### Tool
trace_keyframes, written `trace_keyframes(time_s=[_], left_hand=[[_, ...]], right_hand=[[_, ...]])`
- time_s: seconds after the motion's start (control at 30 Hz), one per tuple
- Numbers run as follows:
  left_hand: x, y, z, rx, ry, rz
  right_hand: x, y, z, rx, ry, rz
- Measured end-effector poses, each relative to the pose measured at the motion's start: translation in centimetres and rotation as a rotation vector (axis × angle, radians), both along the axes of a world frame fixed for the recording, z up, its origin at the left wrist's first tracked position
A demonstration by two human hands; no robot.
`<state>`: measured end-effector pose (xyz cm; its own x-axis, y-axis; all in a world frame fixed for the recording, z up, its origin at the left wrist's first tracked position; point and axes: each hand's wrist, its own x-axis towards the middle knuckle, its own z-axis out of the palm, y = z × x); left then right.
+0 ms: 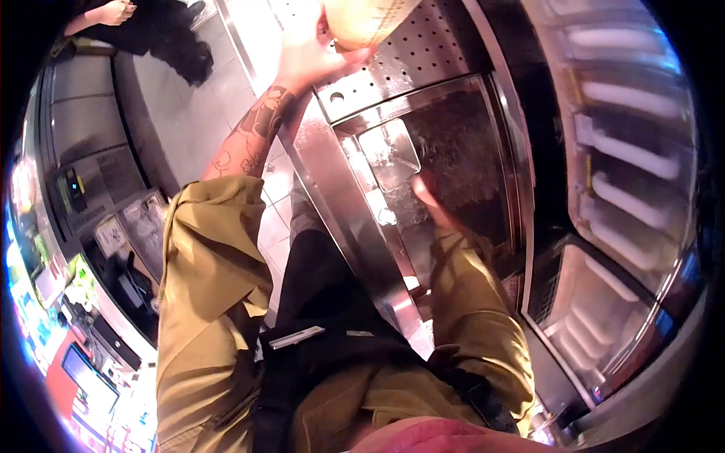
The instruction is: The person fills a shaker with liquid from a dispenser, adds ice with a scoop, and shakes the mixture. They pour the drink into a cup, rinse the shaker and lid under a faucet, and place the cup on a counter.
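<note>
At the top of the view, my left hand is closed around the side of a pale yellow rounded container with fine printed lines. Strong light washes out its colour, and its upper part runs out of the frame. The container is over a perforated metal tray. Lower down, my right hand reaches into a recessed metal basin. Its fingers are closed at the corner of a shiny, square-edged scoop, which lies over the basin's left side.
A steel counter edge runs between my body and the basin. On the right is a curved glossy panel with several white tube-like bars. Another person's hand shows at the upper left, above the tiled floor. A screen stands lower left.
</note>
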<state>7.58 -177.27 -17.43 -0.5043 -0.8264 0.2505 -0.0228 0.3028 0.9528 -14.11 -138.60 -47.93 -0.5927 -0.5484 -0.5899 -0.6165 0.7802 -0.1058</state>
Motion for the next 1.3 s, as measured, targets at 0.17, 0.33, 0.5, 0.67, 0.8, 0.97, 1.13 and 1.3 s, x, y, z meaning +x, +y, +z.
trace_keyframes(time_s=[0.17,0.33,0.5,0.67,0.8,0.97,1.13,1.3], left_hand=[[0.0,0.6,2.5,-0.051,-0.024,0.025],[0.3,0.8,1.8,-0.011,-0.049,0.023],[0.6,1.0,1.4,0.004,-0.038,0.025],[0.4,0.9,2.7,0.009,-0.017,0.043],[0.0,-0.3,-1.2,-0.064,0.016,0.036],[0.4,0.0,-0.2,-0.115,-0.074,0.060],[0.2,-0.2,-0.9,-0.123,-0.028,0.069],[0.1,-0.4,-1.1,-0.106,-0.038,0.029]], right_hand=[[0.6,-1.7,0.0,-0.411,-0.115,-0.095],[-0.3,0.1,13.5,-0.685,-0.094,-0.106],[-2.7,0.5,29.7,-0.611,-0.080,-0.021],[-1.8,-2.5,47.0,-0.619,-0.206,0.047],[-0.3,-7.3,56.6,-0.657,-0.410,0.029],[1.6,-13.9,62.4,-0.457,-0.431,-0.058],[1.1,-17.4,62.1,-0.442,-0.418,-0.016],[0.1,-16.9,62.3,-0.397,-0.454,-0.036]])
